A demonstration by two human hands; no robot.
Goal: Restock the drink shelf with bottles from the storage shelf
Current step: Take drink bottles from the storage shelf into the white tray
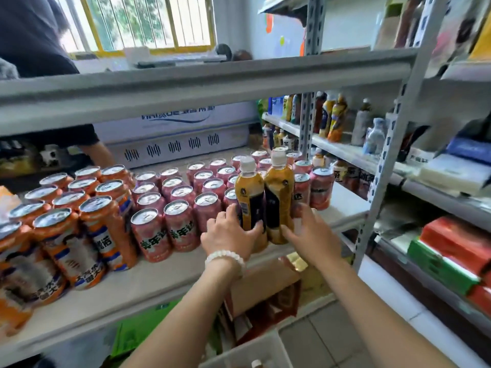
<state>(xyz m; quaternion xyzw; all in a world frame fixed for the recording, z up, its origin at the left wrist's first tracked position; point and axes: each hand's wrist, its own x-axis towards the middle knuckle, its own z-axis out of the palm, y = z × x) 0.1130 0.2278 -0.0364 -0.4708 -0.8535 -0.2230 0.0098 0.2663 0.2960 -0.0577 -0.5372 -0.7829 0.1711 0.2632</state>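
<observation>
Drink shelf (170, 282), near edge: you are gripping two bottles, left hand (230, 233) around the left bottle (249, 197), right hand (312, 232) curling against the right bottle (279, 195). Pink cans (183, 208) and orange cans (79, 221) are crowding the left; placement seems just beginning.

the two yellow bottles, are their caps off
No, both yellow bottles, left and right, carry white caps as the left hand and right hand hold them on the shelf.
</observation>
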